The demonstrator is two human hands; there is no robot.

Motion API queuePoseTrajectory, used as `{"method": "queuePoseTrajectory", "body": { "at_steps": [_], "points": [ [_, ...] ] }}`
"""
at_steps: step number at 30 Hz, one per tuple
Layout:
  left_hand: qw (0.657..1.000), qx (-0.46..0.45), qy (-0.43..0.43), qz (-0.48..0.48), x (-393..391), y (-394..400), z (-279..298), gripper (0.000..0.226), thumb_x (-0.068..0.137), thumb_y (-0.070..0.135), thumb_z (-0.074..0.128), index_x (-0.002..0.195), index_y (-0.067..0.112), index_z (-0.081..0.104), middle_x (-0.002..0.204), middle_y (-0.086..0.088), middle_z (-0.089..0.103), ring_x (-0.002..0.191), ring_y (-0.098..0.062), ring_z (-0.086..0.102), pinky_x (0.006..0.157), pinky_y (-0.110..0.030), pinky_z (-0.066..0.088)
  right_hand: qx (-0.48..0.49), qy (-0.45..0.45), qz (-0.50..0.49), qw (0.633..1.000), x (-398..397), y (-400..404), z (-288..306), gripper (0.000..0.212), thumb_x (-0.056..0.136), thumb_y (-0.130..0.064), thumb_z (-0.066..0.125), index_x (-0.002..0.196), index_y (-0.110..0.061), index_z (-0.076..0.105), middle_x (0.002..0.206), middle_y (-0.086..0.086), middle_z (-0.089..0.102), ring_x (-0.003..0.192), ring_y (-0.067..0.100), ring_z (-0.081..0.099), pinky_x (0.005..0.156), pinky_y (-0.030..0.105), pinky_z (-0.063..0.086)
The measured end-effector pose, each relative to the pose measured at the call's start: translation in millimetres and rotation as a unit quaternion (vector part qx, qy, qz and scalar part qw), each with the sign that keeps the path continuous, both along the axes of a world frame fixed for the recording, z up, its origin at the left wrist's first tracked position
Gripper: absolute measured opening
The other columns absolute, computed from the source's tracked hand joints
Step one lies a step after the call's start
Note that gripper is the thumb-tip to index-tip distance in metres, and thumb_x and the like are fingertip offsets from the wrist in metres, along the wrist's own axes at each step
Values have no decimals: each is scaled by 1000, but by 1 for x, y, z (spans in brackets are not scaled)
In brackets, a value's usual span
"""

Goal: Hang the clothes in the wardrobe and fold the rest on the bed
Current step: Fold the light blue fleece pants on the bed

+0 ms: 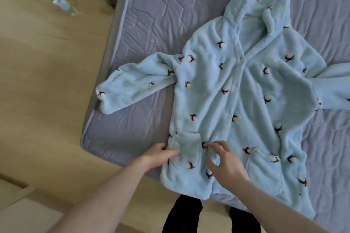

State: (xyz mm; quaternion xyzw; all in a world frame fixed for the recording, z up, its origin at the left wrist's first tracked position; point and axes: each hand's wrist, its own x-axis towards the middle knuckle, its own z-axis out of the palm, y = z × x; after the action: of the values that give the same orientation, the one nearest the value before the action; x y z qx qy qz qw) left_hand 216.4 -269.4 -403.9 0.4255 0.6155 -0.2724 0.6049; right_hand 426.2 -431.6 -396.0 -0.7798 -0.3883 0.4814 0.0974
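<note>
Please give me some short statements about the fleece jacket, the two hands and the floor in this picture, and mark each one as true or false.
1. The light blue fleece jacket lies spread out, front side up, on the mattress. True.
2. Both sleeves are already folded over the chest. False: the sleeve on the picture's left stretches outward, and the other runs out of frame.
3. The left hand touches the jacket at its patch pocket. True.
4. The right hand hangs away from the bed. False: it rests on the jacket near the lower front opening.
5. A plastic bottle lies on the wooden floor. True.
</note>
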Motion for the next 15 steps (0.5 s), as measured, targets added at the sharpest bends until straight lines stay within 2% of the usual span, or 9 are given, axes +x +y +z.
{"method": "queuePoseTrajectory", "body": {
  "at_steps": [2,4,6,7,8,9,11,13,15],
  "points": [
    [991,125,53,10,-11,42,-6,54,73,62,76,107,20,73,103,1,76,98,-21,72,83,-33,56,-56,15,102,993,-7,5,-5,57,97,-52,59,151,-37,48,154,-18,37,138,14,40,110,30,40],
    [955,243,110,129,-24,88,-13,61,80,55,78,123,15,63,115,-6,70,104,-28,70,84,-40,59,-104,37,126,986,-14,13,-10,62,96,-52,59,155,-37,42,164,-14,27,147,19,30,119,35,34],
    [907,284,123,285,-34,131,-14,87,74,49,84,144,15,45,134,-4,60,111,-27,67,65,-38,63,-124,46,118,984,-16,21,-14,62,96,-48,59,154,-37,43,166,-13,26,147,22,30,119,38,34],
    [887,296,130,329,-39,150,-13,97,70,49,86,148,17,38,140,-3,55,110,-26,66,58,-35,62,-126,48,110,985,-15,25,-16,58,96,-45,59,152,-37,46,164,-13,30,145,22,33,117,37,36],
    [874,312,147,343,-43,166,-14,107,65,51,88,150,17,33,145,-5,50,108,-27,67,59,-36,63,-120,49,95,987,-12,28,-17,52,96,-42,59,148,-36,51,160,-13,37,141,21,39,114,34,39],
    [863,331,176,337,-46,180,-16,115,59,55,89,150,19,29,147,-6,48,105,-28,68,69,-40,64,-109,51,71,990,-8,31,-17,46,96,-38,57,142,-36,57,154,-12,45,135,19,46,107,32,43],
    [856,360,215,303,-49,205,-22,121,54,59,89,149,18,28,133,-1,57,93,-25,71,85,-44,62,-85,57,2,995,5,35,-16,32,96,-33,56,125,-39,66,135,-13,59,116,13,60,89,28,49],
    [890,322,180,266,-43,222,-29,102,66,50,89,146,14,38,120,-5,68,73,-15,67,72,-35,63,-59,58,-58,995,24,39,-13,21,95,-30,57,110,-41,68,117,-13,63,90,4,65,70,23,50],
    [930,266,177,184,-36,231,-29,79,76,39,88,136,3,52,105,-18,72,58,-15,55,50,-25,52,-44,48,-93,994,46,42,-9,17,95,-28,60,105,-41,66,108,-12,64,68,1,64,53,18,45]
  ]
}}
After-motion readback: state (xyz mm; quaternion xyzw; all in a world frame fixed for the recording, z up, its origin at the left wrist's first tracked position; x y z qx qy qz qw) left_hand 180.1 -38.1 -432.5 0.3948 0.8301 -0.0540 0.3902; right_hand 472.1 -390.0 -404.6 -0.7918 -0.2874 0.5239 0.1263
